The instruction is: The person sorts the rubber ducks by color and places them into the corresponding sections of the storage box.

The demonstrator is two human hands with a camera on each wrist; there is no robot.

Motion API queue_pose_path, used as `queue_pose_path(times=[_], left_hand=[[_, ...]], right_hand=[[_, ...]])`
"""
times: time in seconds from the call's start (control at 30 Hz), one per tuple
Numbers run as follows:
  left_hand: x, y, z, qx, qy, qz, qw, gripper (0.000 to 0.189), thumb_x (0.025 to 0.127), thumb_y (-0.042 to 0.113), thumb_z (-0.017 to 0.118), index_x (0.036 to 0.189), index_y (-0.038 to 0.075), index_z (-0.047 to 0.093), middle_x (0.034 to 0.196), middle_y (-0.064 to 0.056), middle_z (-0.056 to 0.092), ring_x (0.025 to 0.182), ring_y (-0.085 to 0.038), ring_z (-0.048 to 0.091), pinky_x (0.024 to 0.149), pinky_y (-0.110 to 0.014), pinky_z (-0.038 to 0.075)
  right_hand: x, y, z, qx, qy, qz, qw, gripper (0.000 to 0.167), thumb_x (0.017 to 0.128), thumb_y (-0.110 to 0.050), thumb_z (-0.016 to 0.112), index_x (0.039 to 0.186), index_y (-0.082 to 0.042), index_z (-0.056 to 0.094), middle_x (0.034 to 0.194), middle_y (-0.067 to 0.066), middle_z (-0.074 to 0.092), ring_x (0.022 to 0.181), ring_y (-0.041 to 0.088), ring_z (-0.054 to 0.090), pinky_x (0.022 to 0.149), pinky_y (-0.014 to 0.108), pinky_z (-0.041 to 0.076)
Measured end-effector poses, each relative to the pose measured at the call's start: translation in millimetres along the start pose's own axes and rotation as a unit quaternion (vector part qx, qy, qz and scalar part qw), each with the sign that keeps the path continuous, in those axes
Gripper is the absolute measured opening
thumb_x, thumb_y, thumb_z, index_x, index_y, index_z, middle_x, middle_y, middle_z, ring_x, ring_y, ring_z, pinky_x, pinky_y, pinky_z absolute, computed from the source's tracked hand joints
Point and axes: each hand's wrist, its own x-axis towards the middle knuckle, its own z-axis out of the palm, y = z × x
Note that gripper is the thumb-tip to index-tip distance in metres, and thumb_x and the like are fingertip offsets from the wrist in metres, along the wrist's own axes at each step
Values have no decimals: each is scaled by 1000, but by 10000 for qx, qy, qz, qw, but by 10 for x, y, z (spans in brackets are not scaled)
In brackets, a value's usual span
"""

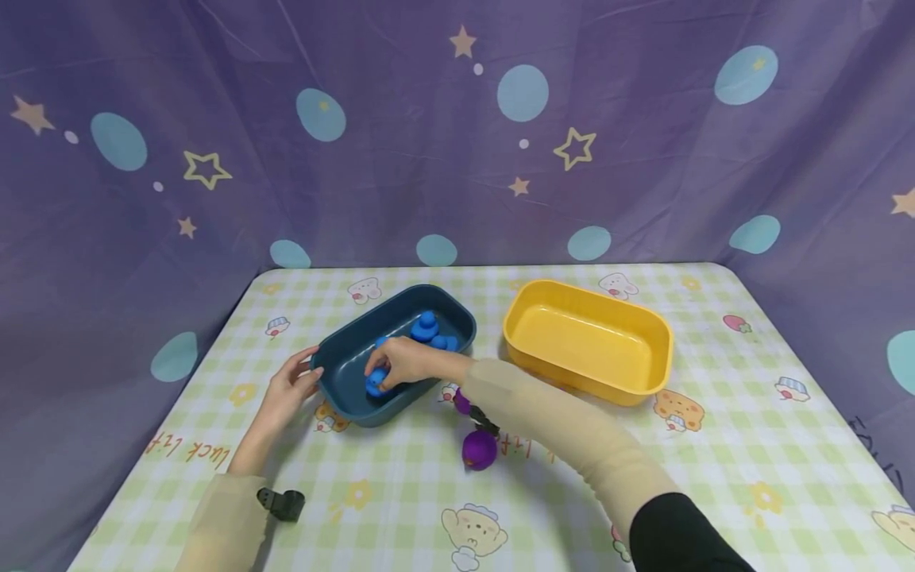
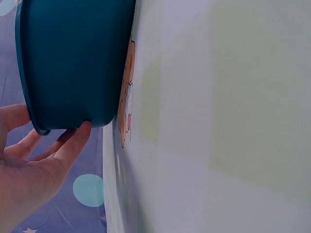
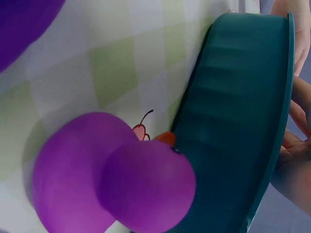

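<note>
My right hand (image 1: 409, 360) reaches into the dark teal basin (image 1: 339, 389) and pinches a small blue rubber duck (image 1: 375, 384) near the basin floor. My left hand (image 1: 289, 389) grips the basin's left end at the rim; the left wrist view has its fingertips (image 2: 83, 130) against the outer end wall. Other blue ducks (image 1: 425, 326) sit toward the basin's far right end, one partly hidden behind the right hand. Outside the basin, beneath the right forearm, is a purple rubber duck (image 3: 148, 184), with a second purple duck (image 1: 480, 450) closer to me.
A yellow basin (image 1: 586, 349) with nothing in it stands right of the teal one. Both rest on a table with a checked cloth (image 1: 400, 508). Behind the table hangs a purple curtain (image 1: 400, 175).
</note>
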Motion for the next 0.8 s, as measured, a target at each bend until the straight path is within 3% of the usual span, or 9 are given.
queue_pose_path(times=[0.8], left_hand=[[-12, 16, 4, 74, 20, -17, 10000, 50, 93, 20, 46, 137, 4, 29, 121, -26, 43, 96, -8, 52, 80, -19, 47]], right_hand=[[104, 16, 63, -206, -26, 163, 9997, 27, 74, -9, 71, 101, -7, 66, 102, 2, 63, 97, 9, 55, 79, 9, 41]])
